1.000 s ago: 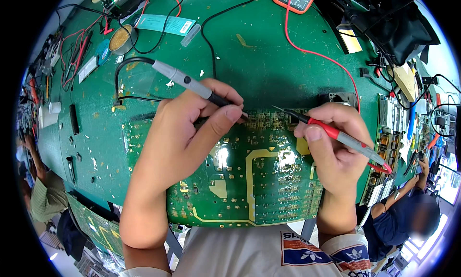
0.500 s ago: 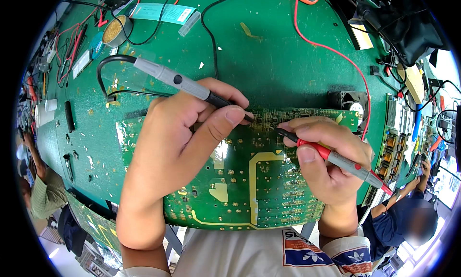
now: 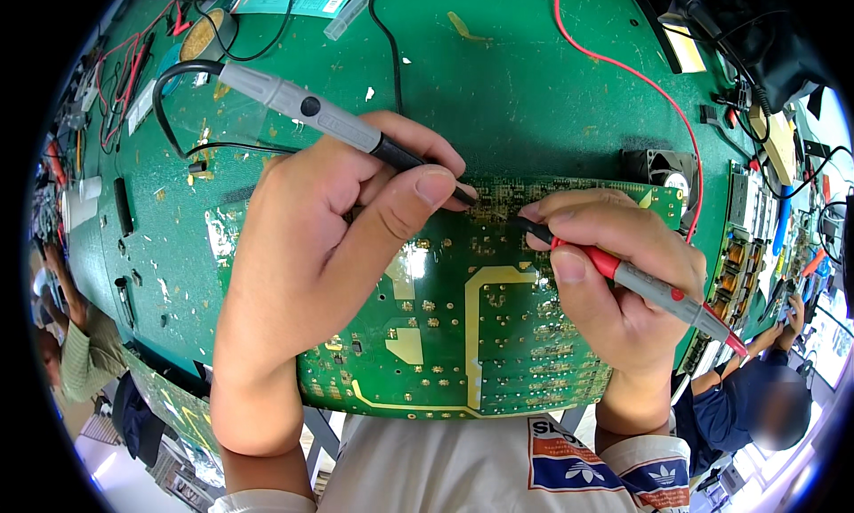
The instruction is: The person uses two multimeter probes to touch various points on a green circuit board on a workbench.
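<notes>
A large green circuit board (image 3: pixel 436 290) with tan traces and many small solder points lies in front of me, its near edge at my shirt. My left hand (image 3: pixel 325 237) is closed round a grey and black test probe (image 3: pixel 307 105), its tip slanting down to the board's far middle part. In my right hand (image 3: pixel 623 273) is a red and grey test probe (image 3: pixel 663 295), pinched near its black front end, its tip a short way right of the other. Whether either tip touches the board I cannot tell.
A black cooling fan (image 3: pixel 660 169) stands beyond the board's far right corner. A red lead (image 3: pixel 645 79) and a black lead (image 3: pixel 381 24) cross the green table. At the far left sits a round tin (image 3: pixel 206 37). Another person (image 3: pixel 756 397) works at the right.
The view has shifted a little, so the orange meter at the far edge is almost out of sight. Both hands keep their probes over the same part of the board.
</notes>
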The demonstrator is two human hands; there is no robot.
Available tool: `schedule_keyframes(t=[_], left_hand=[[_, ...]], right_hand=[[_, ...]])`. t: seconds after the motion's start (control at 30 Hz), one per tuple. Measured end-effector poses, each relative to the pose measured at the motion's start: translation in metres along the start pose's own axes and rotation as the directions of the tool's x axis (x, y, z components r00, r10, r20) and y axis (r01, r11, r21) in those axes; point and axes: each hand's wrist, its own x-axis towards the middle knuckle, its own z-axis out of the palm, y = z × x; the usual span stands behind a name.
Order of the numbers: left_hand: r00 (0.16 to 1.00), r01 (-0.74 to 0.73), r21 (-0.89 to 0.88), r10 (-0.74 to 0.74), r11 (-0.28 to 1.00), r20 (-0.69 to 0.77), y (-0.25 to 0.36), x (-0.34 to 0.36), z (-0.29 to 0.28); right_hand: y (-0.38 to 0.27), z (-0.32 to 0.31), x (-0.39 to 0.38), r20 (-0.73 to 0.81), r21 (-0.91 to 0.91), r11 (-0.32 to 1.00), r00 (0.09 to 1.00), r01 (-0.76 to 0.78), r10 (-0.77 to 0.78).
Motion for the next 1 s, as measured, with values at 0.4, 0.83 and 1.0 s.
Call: schedule_keyframes(t=[0.4,0.83,1.0], left_hand=[[1.000,0.022,-0.010,-0.022,1.000,-0.013,0.002,-0.002,0.003],[0.999,0.045,0.017,-0.045,0.999,-0.008,0.007,0.000,0.002],[0.998,0.062,0.054,-0.062,0.997,-0.007,0.008,-0.001,0.002]], right_hand=[[-0.002,-0.002,0.001,0.058,-0.035,0.999,0.998,0.013,-0.011],[-0.002,-0.002,0.002,0.054,-0.053,0.998,0.998,0.023,-0.020],[-0.001,-0.001,0.003,0.051,-0.068,0.997,0.998,0.040,-0.036]])
